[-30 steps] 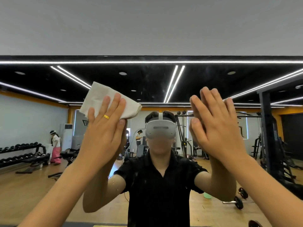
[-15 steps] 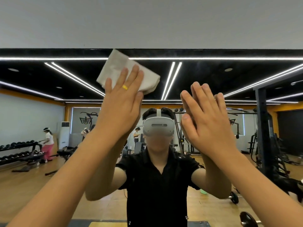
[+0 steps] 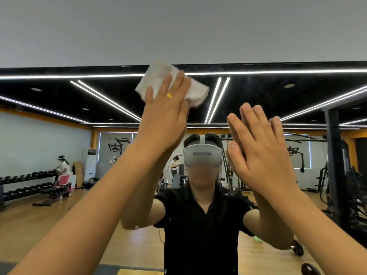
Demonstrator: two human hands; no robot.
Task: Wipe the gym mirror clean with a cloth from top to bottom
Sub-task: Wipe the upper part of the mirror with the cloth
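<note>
The gym mirror (image 3: 59, 126) fills the wall ahead, its top edge running just under a plain grey wall. My left hand (image 3: 164, 114), with a gold ring, presses a folded white cloth (image 3: 158, 76) flat against the glass at the mirror's top edge, fingers straight. My right hand (image 3: 258, 153) rests flat on the glass to the right and lower, fingers straight and holding nothing. My own reflection stands between the two arms.
The mirror reflects a gym: dumbbell racks (image 3: 23, 185) and a bench at the left, a dark weight machine frame (image 3: 335, 165) at the right, several people in the background, wooden floor. Weight plates (image 3: 297, 250) lie low at the right.
My left hand has slid the cloth up and to the right, from mid-mirror to the top edge. My right hand has stayed flat on the glass.
</note>
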